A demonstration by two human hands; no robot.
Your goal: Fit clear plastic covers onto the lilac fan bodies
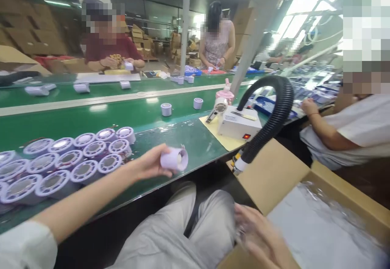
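Note:
My left hand [155, 162] is wrapped around a lavender cylindrical housing [172, 159], held over the table's near edge with its open end turned to the right. A thin wire end sticks up at its rim. My right hand [262, 234] is low beside my right knee, at the near side of an open cardboard box [274, 175]. Its fingers are curled and blurred around something small and shiny that I cannot make out. To the left of my left hand stand several lavender round housings [85, 169] in rows, with silvery discs and slotted rings on top.
A white device [239, 122] with a lit red switch and a black corrugated hose [282, 98] stands on the right, next to a small handheld fan [219, 105]. Lavender parts [166, 109] sit on the green belt [128, 112]. Co-workers [112, 53] sit across and at right.

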